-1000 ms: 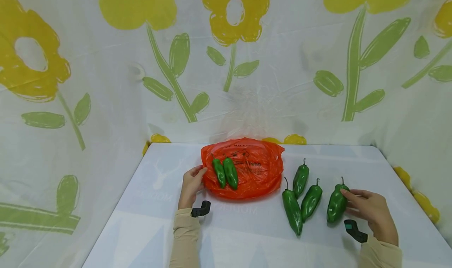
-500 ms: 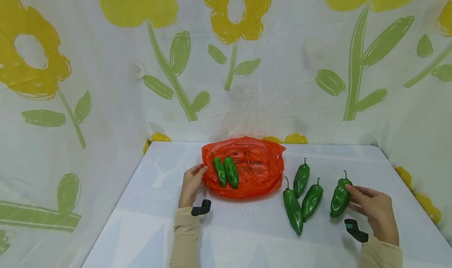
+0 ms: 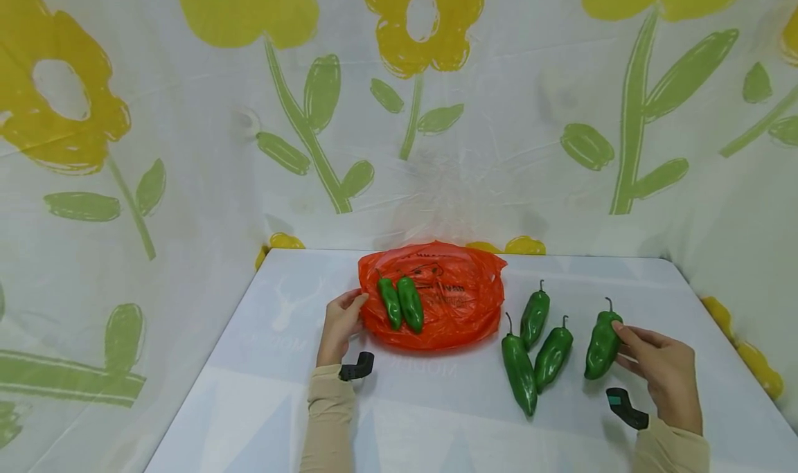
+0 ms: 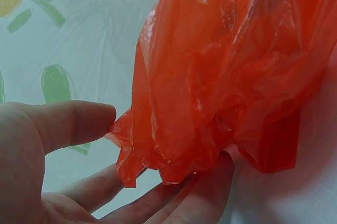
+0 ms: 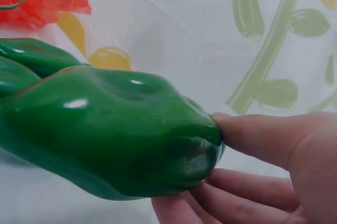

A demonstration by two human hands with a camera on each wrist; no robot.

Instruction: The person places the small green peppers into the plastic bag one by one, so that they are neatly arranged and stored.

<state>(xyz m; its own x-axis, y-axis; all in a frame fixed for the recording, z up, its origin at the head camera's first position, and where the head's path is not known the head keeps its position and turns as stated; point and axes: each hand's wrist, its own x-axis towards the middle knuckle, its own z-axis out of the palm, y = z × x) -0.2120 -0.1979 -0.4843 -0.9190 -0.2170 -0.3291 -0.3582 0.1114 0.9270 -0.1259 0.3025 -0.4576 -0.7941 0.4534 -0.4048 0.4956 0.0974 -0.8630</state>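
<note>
One pepper [image 3: 603, 346] is in the right hand [image 3: 661, 362], pinched near its stem end between thumb and fingers, toward the right edge of the table [image 3: 424, 404]; it tilts slightly, stem up, and whether its tip touches the surface I cannot tell. The left hand [image 3: 340, 324] grips the left side of a red bag [image 3: 467, 314], which lies by the table's far edge, just left of its middle. Two smaller peppers [image 3: 411, 305] lie at the bag's left part, though whether on it or in its mouth is unclear. Three loose peppers [image 3: 553, 357] sit between the bag and the right hand. The step in hand looks like handling one pepper while the other hand steadies the bag; the next move probably calls for a firm pinch on that smooth skin and room beside the loose ones. The left wrist view shows fingers [image 4: 213, 195] under the bag, which the head view hides. The right wrist view brings out a dent in the pinched pepper; only the head view takes in the whole layout.
</note>
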